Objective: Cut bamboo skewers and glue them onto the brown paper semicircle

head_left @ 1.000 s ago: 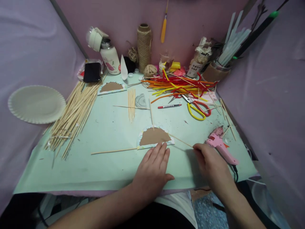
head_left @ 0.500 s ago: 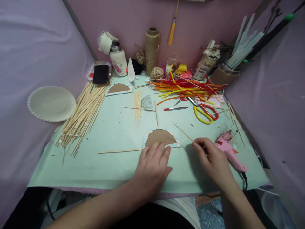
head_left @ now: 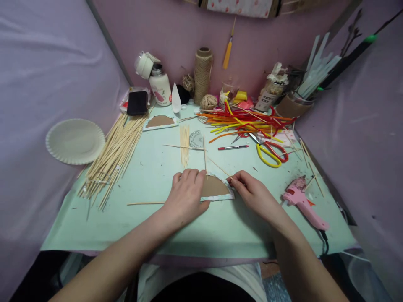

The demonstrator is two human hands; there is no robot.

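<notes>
Cardboard half-disc [head_left: 217,188] with pale patterned edging lies at the near middle of the table [head_left: 110,228]; the left hand [head_left: 187,191] rests palm down over its left part, thumb spread away from the bent fingers, and whether it grips anything underneath I cannot tell; the right hand [head_left: 247,186], at the half-disc's right edge, pinches a bamboo skewer [head_left: 218,165] between thumb and fingertips, the skewer slanting far and left; a second stick [head_left: 205,153] extends from the half-disc's far edge; a third stick [head_left: 145,204] juts left from the left hand; right of the right hand lies a pink glue gun [head_left: 305,203].
</notes>
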